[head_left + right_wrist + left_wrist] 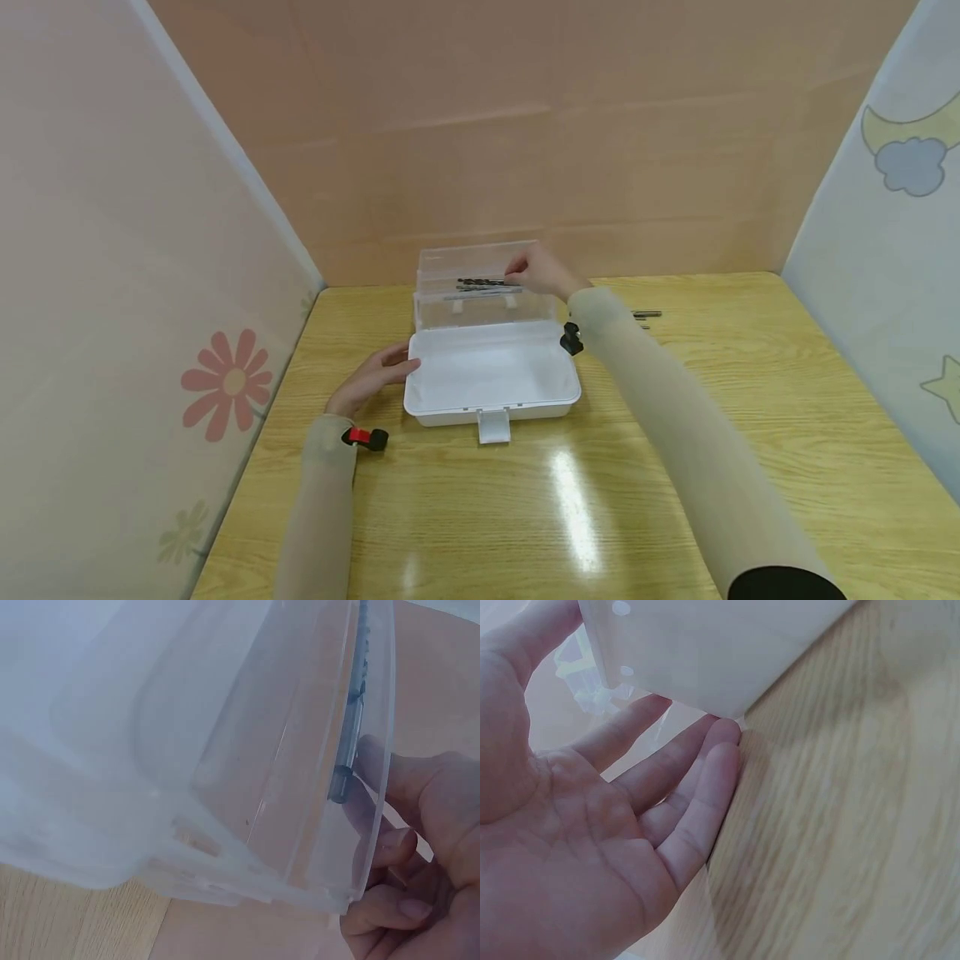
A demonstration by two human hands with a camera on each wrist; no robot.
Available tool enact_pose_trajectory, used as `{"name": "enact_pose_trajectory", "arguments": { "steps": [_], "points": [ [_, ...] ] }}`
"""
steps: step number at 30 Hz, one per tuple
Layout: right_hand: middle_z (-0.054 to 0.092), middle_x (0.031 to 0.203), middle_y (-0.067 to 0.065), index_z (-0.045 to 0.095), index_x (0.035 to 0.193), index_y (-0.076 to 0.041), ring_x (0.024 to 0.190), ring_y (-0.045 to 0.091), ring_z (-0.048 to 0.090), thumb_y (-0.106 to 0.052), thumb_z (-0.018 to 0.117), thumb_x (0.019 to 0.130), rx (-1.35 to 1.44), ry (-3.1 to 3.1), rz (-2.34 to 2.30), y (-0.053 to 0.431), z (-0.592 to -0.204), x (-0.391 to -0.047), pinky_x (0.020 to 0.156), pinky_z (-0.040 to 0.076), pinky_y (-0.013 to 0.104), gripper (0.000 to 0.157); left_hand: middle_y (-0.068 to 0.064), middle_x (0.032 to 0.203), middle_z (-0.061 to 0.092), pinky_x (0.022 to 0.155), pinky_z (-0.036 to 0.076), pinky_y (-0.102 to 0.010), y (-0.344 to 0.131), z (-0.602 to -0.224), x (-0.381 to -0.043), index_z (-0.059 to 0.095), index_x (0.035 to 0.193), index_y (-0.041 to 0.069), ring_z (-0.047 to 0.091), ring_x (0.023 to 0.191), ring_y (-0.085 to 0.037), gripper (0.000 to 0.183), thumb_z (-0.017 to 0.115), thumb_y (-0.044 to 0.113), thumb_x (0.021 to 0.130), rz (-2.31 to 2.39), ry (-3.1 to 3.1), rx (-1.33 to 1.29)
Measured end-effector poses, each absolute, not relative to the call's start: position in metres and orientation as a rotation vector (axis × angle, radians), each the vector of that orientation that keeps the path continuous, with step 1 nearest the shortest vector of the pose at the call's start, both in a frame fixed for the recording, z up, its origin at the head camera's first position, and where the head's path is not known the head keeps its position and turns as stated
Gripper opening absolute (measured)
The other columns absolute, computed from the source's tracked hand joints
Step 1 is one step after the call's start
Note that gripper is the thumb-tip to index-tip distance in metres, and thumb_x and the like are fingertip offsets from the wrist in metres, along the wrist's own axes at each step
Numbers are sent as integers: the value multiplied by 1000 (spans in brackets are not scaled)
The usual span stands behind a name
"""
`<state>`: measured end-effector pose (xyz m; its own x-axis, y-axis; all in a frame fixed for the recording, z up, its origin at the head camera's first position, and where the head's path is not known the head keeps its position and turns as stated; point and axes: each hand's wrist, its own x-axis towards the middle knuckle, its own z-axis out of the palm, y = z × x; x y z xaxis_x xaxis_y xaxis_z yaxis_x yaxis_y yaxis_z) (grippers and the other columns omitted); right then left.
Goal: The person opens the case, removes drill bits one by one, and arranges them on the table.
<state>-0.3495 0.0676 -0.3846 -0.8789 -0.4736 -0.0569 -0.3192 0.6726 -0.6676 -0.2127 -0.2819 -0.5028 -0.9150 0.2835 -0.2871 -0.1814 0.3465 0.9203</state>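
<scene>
A white plastic box (491,367) lies open on the table, its clear lid (480,258) tipped back behind it. My left hand (372,379) holds the box's left end, thumb over the rim and fingers against the outer wall near the bottom edge (622,795). Several drill bits (480,283) lie side by side at the raised lid. My right hand (536,271) is at their right end, thumb and forefinger at a bit's shank. Through the clear plastic the right wrist view shows the shank (345,761) beside the thumb; the exact contact is partly hidden.
More metal bits (647,314) lie on the table to the right, partly behind the right forearm. A clear tray (487,312) stands between box and lid. The front latch (493,427) hangs down. Panels enclose the wooden table (465,517) at the back and sides.
</scene>
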Motion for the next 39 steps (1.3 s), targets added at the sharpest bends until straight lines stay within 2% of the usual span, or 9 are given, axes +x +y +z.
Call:
{"name": "enact_pose_trajectory", "arguments": {
  "steps": [8,16,25,39],
  "points": [
    [80,117,11,83,112,-8,107,28,73,-22,74,103,-607,2713,-915,62,-386,-348,98,60,48,19,-21,168,40,124,42,-56,-282,-501,-211,29,168,7,46,150,-41,80,64,44,107,1585,2227,99],
    [79,118,10,84,111,-10,107,27,73,-23,73,104,-584,2698,-859,62,-389,-348,97,61,48,19,-22,167,42,123,42,-56,-284,-504,-210,29,168,6,47,149,-41,78,63,42,108,1593,2224,108],
    [80,113,9,84,108,-10,100,25,73,-22,72,104,-632,2728,-852,62,-389,-348,90,61,45,17,-22,168,39,124,40,-56,-282,-502,-210,27,169,6,46,150,-41,81,64,44,107,1588,2220,87],
    [79,116,13,82,114,-6,104,29,72,-19,69,106,-654,2705,-878,67,-389,-349,96,60,47,20,-21,169,38,124,41,-56,-282,-502,-211,28,169,7,47,150,-41,82,64,46,106,1578,2222,82]
  ]
}}
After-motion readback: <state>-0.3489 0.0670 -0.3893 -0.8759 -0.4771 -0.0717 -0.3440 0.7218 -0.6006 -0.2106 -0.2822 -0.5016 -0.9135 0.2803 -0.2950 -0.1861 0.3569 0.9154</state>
